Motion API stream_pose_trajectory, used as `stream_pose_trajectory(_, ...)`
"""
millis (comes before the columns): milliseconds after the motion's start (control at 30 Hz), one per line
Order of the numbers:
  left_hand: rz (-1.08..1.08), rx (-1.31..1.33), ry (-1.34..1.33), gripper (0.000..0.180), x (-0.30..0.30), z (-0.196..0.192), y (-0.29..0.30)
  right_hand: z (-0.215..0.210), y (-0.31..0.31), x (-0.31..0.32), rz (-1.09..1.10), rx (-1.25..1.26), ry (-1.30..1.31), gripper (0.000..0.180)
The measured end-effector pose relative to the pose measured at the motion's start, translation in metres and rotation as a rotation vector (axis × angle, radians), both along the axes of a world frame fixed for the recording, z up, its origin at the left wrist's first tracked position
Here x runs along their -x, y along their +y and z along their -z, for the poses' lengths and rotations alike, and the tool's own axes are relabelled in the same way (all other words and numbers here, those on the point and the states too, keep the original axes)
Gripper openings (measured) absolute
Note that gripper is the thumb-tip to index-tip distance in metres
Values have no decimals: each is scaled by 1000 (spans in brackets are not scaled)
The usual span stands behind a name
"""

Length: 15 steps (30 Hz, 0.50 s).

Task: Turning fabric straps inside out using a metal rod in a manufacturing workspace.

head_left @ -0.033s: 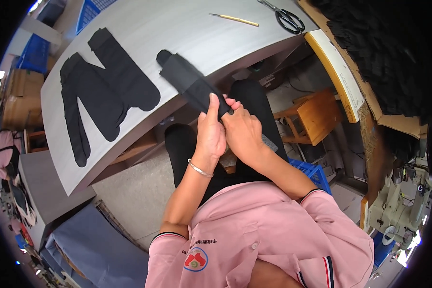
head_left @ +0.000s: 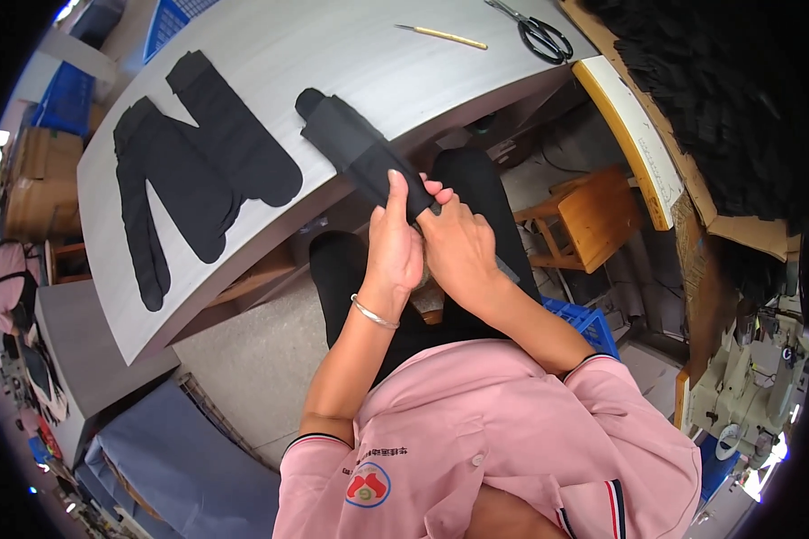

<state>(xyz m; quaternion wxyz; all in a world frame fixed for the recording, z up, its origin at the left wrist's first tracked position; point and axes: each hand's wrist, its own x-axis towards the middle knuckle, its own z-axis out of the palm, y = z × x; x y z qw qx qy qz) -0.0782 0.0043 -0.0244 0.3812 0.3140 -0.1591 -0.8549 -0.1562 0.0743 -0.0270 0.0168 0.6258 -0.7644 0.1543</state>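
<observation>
Over the table's near edge, I hold a long black cloth piece (head_left: 361, 148), tube-like, with a rounded tip pointing to the far left. My left hand (head_left: 394, 247) is closed on its near end, thumb lying along the top and most fingers hidden behind. My right hand (head_left: 458, 247) is closed at the same end, its fingertips pressed against the cloth beside the left hand. On the table to the left lie flat black glove-shaped cloth pieces: one (head_left: 238, 139) with a rounded end, another (head_left: 180, 184) with a long narrow finger part.
The pale table (head_left: 261, 54) curves across in front of me. A thin pointed tool with a yellowish handle (head_left: 449, 39) and black-handled scissors (head_left: 544, 39) lie at its far right. Beyond are a wooden stool (head_left: 598, 220), a blue crate (head_left: 584, 325) and a heap of black cloth (head_left: 692, 99).
</observation>
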Motion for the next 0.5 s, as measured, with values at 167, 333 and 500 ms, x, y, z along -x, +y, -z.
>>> stream_pose_trajectory(167, -52, 20, -41, 39, -4, -1, -21, -24, 19, -8, -2, -109, 95, 59)
stream_pose_trajectory(333, -30, 32, -31, 32, 6, 5, 17, 0, 5, -4, 44, -45, 166, 51)
stream_pose_trajectory(500, 36, 15, 0, 37, -9, 8, 6, 3, 6, 0, 5, -104, -1, 48)
